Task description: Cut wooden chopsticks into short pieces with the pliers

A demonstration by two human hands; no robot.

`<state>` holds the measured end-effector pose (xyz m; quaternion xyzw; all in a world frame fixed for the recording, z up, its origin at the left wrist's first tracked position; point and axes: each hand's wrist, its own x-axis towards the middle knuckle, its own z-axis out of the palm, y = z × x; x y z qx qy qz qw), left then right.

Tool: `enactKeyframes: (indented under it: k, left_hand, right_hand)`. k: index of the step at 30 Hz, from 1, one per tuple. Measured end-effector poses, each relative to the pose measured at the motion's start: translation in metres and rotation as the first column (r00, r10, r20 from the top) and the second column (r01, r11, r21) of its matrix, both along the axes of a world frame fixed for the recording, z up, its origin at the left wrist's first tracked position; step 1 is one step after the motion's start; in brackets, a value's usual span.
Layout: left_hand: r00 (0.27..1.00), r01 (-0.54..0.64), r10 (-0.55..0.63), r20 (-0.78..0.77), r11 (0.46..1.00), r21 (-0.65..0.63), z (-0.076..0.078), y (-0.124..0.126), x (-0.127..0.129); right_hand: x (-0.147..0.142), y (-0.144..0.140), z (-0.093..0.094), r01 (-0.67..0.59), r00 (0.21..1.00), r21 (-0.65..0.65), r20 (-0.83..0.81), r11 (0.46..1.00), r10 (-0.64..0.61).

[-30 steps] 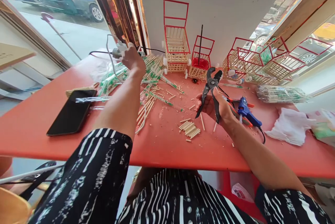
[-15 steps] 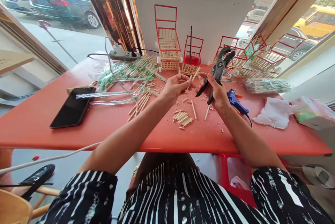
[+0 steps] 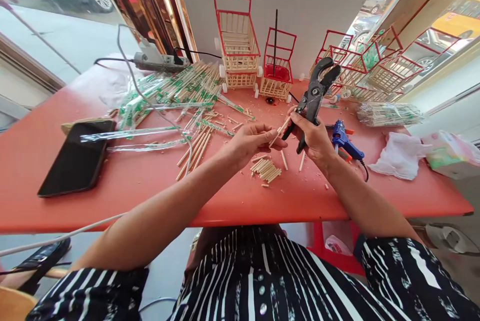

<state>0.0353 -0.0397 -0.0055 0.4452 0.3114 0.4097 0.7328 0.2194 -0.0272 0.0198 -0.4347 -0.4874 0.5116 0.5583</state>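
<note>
My left hand (image 3: 258, 140) pinches thin wooden sticks (image 3: 279, 132) between thumb and fingers, above the middle of the table. The upper end of the sticks reaches the fingertips of my right hand (image 3: 309, 133). That hand is closed around black cutting pliers (image 3: 314, 95), whose curved jaws point up and away from me. Below the hands lies a small pile of short cut sticks (image 3: 267, 170), with a few loose pieces and crumbs around it. Longer bare sticks (image 3: 197, 150) lie to the left of my left hand.
Small stick-built carts with red rims (image 3: 240, 41) stand along the wall. Plastic-wrapped sticks (image 3: 176, 88), a power strip (image 3: 161, 62) and a black phone (image 3: 77, 158) are on the left. To the right lie a blue glue gun (image 3: 345, 142), a wrapped bundle (image 3: 390, 113) and white tissue (image 3: 399, 156).
The sticks in my left hand have come down and tilted, and their upper end now meets my right fingers. The pliers stay in my right hand. The head view has shifted.
</note>
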Motion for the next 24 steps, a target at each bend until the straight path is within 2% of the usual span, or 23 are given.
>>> enactKeyframes:
  k: [4, 10, 15, 20, 24]
  left_hand:
    - [0.998, 0.066, -0.064, 0.027, 0.996, -0.053, 0.0029, -0.0027, -0.0022]
    - [0.998, 0.045, -0.041, 0.043, 0.992, -0.119, 0.0052, -0.0055, 0.0004]
    - [0.999, 0.032, -0.028, 0.028, 0.992, -0.124, 0.0068, -0.0056, 0.0004]
    - [0.999, 0.032, -0.033, -0.018, 0.998, -0.046, 0.0059, -0.0046, -0.001]
    - [0.996, -0.04, 0.049, -0.069, 0.991, 0.127, 0.0069, -0.0062, 0.0001]
  right_hand:
    - [0.0003, 0.0019, -0.0012, -0.017, 1.0, 0.016, 0.0, 1.0, 0.017]
    - [-0.0021, 0.0018, -0.0016, 0.019, 1.0, 0.013, -0.014, 1.0, -0.019]
    - [-0.0022, 0.0013, -0.0048, 0.031, 0.999, 0.053, 0.018, 0.998, -0.032]
    - [-0.0016, 0.003, -0.0096, 0.047, 0.996, 0.099, 0.075, 0.994, -0.055]
    - [-0.0006, 0.001, -0.0048, -0.017, 0.986, 0.132, 0.168, 0.991, -0.005]
